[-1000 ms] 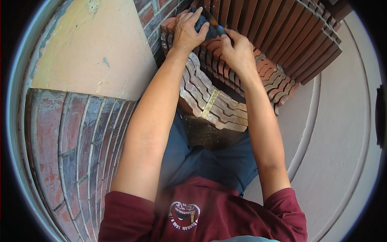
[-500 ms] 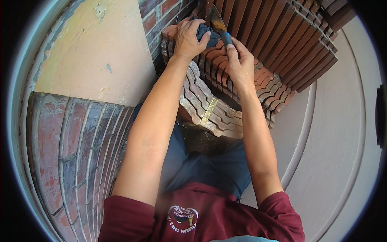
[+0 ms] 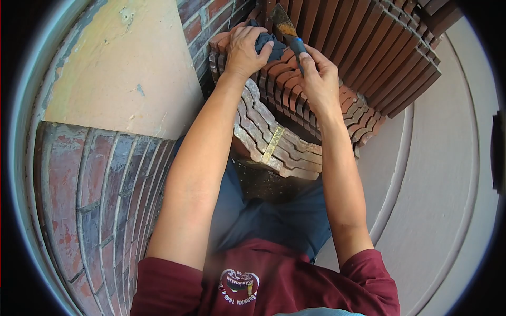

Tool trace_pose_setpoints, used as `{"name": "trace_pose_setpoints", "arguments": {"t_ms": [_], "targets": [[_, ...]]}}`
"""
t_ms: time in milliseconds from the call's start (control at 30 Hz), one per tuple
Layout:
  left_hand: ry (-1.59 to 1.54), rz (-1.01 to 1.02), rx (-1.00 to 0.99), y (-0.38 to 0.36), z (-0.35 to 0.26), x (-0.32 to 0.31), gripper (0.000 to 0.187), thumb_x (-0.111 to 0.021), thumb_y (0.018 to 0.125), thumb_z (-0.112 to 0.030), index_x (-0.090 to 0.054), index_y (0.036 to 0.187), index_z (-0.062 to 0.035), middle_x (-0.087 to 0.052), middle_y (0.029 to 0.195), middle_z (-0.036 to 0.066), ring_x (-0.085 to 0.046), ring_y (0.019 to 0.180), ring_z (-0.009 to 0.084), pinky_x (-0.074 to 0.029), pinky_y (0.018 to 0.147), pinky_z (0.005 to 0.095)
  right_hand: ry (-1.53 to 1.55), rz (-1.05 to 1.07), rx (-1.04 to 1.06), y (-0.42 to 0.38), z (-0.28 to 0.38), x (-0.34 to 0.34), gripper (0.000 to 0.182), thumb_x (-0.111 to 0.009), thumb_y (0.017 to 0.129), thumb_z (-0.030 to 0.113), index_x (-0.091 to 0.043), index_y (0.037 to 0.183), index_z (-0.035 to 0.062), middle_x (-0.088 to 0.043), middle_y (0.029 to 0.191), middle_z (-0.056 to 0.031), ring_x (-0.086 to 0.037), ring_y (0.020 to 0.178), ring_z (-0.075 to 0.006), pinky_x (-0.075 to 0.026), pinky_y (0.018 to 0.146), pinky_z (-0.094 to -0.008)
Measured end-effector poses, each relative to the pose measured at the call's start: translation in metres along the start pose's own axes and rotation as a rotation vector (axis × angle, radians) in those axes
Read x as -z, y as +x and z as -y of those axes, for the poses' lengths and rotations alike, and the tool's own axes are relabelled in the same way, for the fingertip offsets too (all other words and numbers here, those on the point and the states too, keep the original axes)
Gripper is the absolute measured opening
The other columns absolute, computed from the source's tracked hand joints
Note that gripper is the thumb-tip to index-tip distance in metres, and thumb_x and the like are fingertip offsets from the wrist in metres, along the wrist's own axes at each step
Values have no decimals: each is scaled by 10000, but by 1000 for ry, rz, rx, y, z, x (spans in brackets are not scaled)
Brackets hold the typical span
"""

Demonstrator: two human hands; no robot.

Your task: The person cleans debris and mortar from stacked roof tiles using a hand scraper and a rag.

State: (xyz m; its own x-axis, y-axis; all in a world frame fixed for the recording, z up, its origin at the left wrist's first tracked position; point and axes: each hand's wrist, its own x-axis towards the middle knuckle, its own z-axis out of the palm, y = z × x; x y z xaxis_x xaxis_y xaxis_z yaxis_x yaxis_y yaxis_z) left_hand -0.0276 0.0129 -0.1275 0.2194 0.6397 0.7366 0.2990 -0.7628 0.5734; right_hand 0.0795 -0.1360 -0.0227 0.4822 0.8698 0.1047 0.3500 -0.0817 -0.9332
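Observation:
My left hand [image 3: 244, 49] presses a dark blue cloth [image 3: 266, 40] onto the top of a stack of red-brown clay tiles [image 3: 274, 126] bound with a yellow strap [image 3: 273, 144]. My right hand [image 3: 318, 79] grips the dark handle of a scraper [image 3: 288, 29] whose rusty blade points up toward the ribbed brown tiles behind. Both hands sit close together at the top of the stack.
A brick wall [image 3: 84, 184] curves at the left, with a beige plastered surface [image 3: 126, 73] above it. Ribbed dark brown tiles [image 3: 379, 47] stand at the upper right. A pale moulded surface [image 3: 443, 174] fills the right. My dark trousers [image 3: 274, 210] are below the stack.
My right hand has lifted the scraper from among the tiles and raised its blade into view. My left hand has stayed on the cloth.

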Motion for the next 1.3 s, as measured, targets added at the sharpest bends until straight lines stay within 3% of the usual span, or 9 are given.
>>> {"name": "trace_pose_setpoints", "arguments": {"t_ms": [133, 333, 733, 833, 967, 1067, 1167, 1200, 1300], "targets": [[46, -39, -40, -2, 3, -3, 289, -716, 798, -240, -681, 1039, -84, -675, 1030, 130, -582, 1054, 373, -436, 980, 459, -110, -2, 91, 9, -3, 0, 323, -553, 968, 201, -685, 1201, 20, -703, 810, -73, -635, 748, -139, -507, 708, -304], [4, 7, 1, -2, -2, 2, 301, -734, 805, -227, -679, 1058, -74, -681, 1042, 144, -572, 1118, 401, -416, 1036, 464, -176, -27, 144, 14, 3, 0, 344, -563, 955, 225, -687, 1194, 9, -725, 839, -107, -683, 789, -180, -524, 749, -322], [5, 24, -1, -3, 1, 1, 315, -737, 800, -230, -682, 1067, -73, -678, 1034, 139, -567, 1125, 404, -401, 1054, 472, -246, 18, 84, 26, 11, -7, 356, -574, 941, 242, -685, 1176, -2, -722, 863, -139, -692, 814, -232, -521, 780, -340], [-14, 2, -13, -3, 4, 0, 313, -740, 799, -232, -680, 1061, -71, -680, 1028, 135, -576, 1108, 395, -406, 1045, 473, -245, 26, 184, 20, 4, 1, 348, -572, 945, 243, -686, 1161, -6, -703, 813, -128, -673, 773, -211, -516, 748, -337], [-33, -5, 27, -3, 1, 1, 283, -739, 808, -227, -681, 1035, -67, -682, 1042, 147, -591, 1088, 385, -422, 1020, 457, -101, -28, 164, -26, -16, 32, 345, -545, 985, 187, -637, 1245, -19, -640, 817, -32, -560, 641, -115, -468, 609, -283], [-55, -37, 76, -2, -3, 1, 245, -741, 825, -209, -674, 1010, -64, -686, 1017, 151, -597, 1071, 386, -439, 988, 453, 153, -175, -13, -61, -46, 30, 363, -548, 1008, 173, -578, 1323, -6, -581, 813, 15, -446, 553, -21, -342, 469, -192], [-101, -7, 96, -1, 0, 2, 211, -740, 839, -192, -670, 994, -65, -691, 992, 153, -597, 1072, 390, -447, 965, 457, -90, -189, 39, -80, -84, 23, 373, -551, 999, 192, -571, 1302, -26, -642, 877, -24, -576, 706, -90, -473, 642, -245], [-59, -35, 56, 0, 1, 2, 197, -745, 851, -193, -669, 976, -60, -687, 969, 161, -625, 1012, 369, -464, 934, 421, 22, -199, 13, -82, -86, 22, 377, -552, 996, 207, -571, 1290, -28, -657, 889, -45, -608, 789, -118, -494, 732, -276], [-168, -11, 283, 7, -11, 9, 181, -747, 862, -192, -669, 954, -57, -692, 954, 135, -651, 928, 288, -482, 878, 369, 19, -238, 21, -83, -81, 22, 376, -547, 998, 215, -577, 1289, -21, -656, 869, -51, -607, 774, -114, -495, 718, -278]]}}
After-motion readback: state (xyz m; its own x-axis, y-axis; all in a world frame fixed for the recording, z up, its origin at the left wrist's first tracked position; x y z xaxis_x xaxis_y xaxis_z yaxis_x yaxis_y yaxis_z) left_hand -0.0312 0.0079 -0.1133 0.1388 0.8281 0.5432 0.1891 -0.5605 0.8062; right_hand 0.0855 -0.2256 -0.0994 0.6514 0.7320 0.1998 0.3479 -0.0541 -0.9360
